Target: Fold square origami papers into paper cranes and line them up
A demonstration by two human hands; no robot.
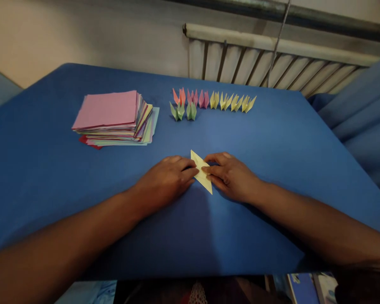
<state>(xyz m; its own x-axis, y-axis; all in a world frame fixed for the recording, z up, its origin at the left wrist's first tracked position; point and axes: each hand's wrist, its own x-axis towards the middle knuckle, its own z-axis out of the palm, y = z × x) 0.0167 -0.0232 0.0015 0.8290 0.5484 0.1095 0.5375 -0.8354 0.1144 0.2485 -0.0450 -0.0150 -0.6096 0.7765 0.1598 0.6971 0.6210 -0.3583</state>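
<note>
A pale yellow folded paper [200, 169], a narrow pointed shape, lies on the blue table [272, 139] between my hands. My left hand [166, 180] rests palm down with its fingertips pressing the paper's left edge. My right hand [229, 174] presses the paper's right side with bent fingers. Both hands hold the paper flat against the table.
A stack of coloured square papers [114, 119], pink on top, sits at the back left. A row of small folded paper figures [213, 101] in orange, pink, green and yellow stands behind the hands. A radiator [266, 67] is behind the table.
</note>
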